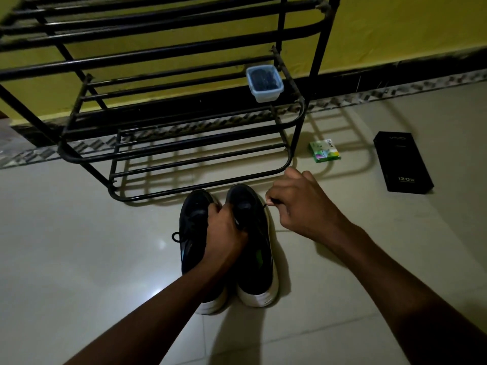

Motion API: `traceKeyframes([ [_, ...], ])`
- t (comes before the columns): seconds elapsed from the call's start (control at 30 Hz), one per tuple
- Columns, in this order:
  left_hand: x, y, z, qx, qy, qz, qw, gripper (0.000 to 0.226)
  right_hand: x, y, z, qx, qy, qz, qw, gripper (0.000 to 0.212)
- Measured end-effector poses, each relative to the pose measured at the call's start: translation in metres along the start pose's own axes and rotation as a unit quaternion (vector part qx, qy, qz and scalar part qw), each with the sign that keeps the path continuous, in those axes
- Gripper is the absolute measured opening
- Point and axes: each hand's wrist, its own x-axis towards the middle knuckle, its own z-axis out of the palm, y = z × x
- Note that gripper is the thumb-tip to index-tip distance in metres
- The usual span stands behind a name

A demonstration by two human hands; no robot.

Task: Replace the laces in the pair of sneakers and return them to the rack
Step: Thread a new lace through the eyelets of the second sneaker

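Right hand, in the head view, pinches the end of a thin dark lace between thumb and forefinger, the other fingers curled in. The lace runs taut from that pinch to the upper of the right sneaker. Left hand lies over the same sneaker's tongue with fingers curled down onto it, gripping the upper; what its fingertips hold underneath is hidden.

Both sneakers stand side by side on the floor, just in front of the rack, toes toward its lowest bar. The left sneaker has a lace loop hanging off its outer side. A small clear tub with something dark inside sits on a shelf of the rack. A green box lies on the floor beside the rack's foot, and a black box lies further out from the rack.

The step looks like drawing the lace through an eyelet of the right sneaker; whether it is coming out or going in I cannot tell. To do it well, pull along the line of the eyelet, not across it, let the left hand pin the upper so the sneaker does not slide toward the rack, and take the slack in short, even draws so the lace lies flat and untwisted
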Motion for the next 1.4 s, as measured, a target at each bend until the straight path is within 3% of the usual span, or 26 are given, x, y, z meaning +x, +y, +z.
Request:
traceKeyframes([
  [0.3, 0.006, 0.003, -0.011, -0.032, 0.002, 0.001, 0.999, 0.054, 0.001, -0.002, -0.003, 0.038, 0.013, 0.036, 0.999, 0.007],
  [0.37, 0.008, 0.008, -0.019, -0.099, 0.0, 0.026, 0.995, 0.061, 0.004, 0.001, -0.004, 0.074, 0.022, 0.057, 0.995, 0.007],
  [0.43, 0.009, 0.019, -0.026, -0.21, -0.076, 0.049, 0.974, 0.067, 0.007, 0.002, -0.004, 0.118, 0.035, 0.073, 0.99, 0.008],
  [0.53, 0.012, 0.038, -0.036, -0.359, -0.155, 0.051, 0.919, 0.051, 0.007, 0.001, -0.003, 0.18, 0.078, 0.099, 0.976, 0.007],
  [0.63, 0.019, 0.046, -0.046, -0.39, -0.12, 0.044, 0.912, 0.019, 0.0, 0.002, -0.002, 0.267, 0.107, 0.157, 0.945, 0.005],
  [0.7, 0.025, 0.041, -0.05, -0.39, -0.099, 0.015, 0.916, 0.01, -0.007, 0.005, 0.001, 0.333, 0.106, 0.203, 0.915, 0.005],
  [0.83, 0.038, 0.03, -0.06, -0.49, -0.096, -0.102, 0.86, 0.012, -0.022, 0.01, 0.009, 0.435, 0.097, 0.272, 0.853, 0.008],
  [0.93, 0.044, 0.024, -0.066, -0.527, -0.077, -0.152, 0.833, 0.015, -0.033, 0.012, 0.017, 0.461, 0.085, 0.293, 0.833, 0.009],
  [1.23, 0.049, 0.023, -0.068, -0.593, -0.052, -0.227, 0.771, 0.007, -0.072, 0.032, 0.049, 0.302, -0.067, 0.31, 0.899, 0.014],
  [1.33, 0.049, 0.02, -0.065, -0.595, -0.064, -0.199, 0.776, 0.009, -0.075, 0.034, 0.053, 0.257, -0.077, 0.297, 0.917, 0.009],
  [1.4, 0.046, 0.014, -0.061, -0.561, -0.07, -0.168, 0.808, 0.017, -0.073, 0.032, 0.054, 0.254, -0.055, 0.306, 0.916, 0.006],
])
